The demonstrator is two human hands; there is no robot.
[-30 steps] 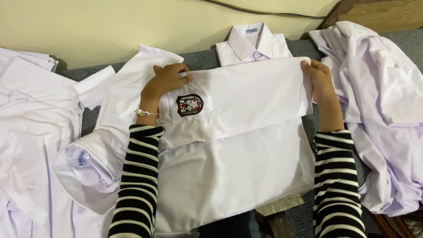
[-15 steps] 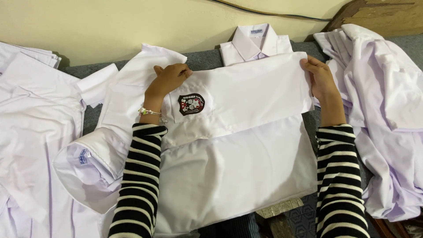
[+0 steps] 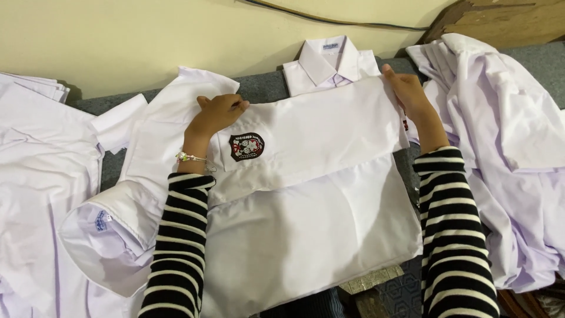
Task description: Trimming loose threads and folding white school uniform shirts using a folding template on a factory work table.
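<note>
A white shirt [image 3: 312,194] lies in front of me on a grey surface [image 3: 262,88], its collar [image 3: 329,59] at the far end. The lower part is folded up over the body, and a dark embroidered badge [image 3: 246,146] shows on the folded flap. My left hand [image 3: 215,115] grips the flap's upper left corner. My right hand [image 3: 409,94] grips its upper right corner. Both arms wear black-and-white striped sleeves, and a beaded bracelet [image 3: 191,158] circles my left wrist.
Another white shirt [image 3: 118,224] lies under my left arm with its collar toward me. More white shirts [image 3: 35,176] are spread at the left. A loose heap of white shirts [image 3: 506,153] covers the right side. A yellow wall [image 3: 147,35] and a wooden board [image 3: 500,20] stand behind.
Both hands have carried the folded flap a little farther toward the collar. The view has shifted slightly; the shirts around have not moved.
</note>
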